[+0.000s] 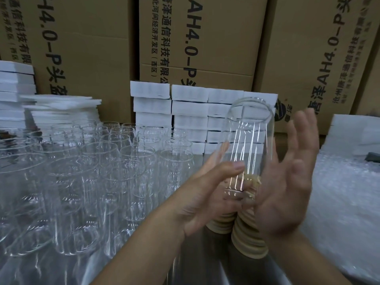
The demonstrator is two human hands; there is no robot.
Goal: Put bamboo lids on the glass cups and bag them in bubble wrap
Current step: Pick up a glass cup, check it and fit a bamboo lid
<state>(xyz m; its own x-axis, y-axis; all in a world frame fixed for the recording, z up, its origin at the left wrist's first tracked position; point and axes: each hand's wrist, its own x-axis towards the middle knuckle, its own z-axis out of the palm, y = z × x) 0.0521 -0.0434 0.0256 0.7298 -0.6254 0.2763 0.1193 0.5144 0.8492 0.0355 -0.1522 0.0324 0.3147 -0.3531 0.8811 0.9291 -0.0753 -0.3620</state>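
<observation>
Glass cup (253, 128) upright, mouth toward 12 o'clock; left hand (205, 198) grasping lower wall; right hand (287, 188) released at 3 o'clock; lid stacks (249, 241) at 6 o'clock.

Clear glass cups (115, 161) stand massed at left. Two stacks of round bamboo lids (248, 241) sit right of them, centre front. One tall clear glass cup (250, 140) is above these, in the left hand (207, 194). Clear bubble wrap (339, 192) lies further right. White foam packs (205, 112) are stacked behind the cups, with brown cardboard cartons (205, 38) behind those.
</observation>
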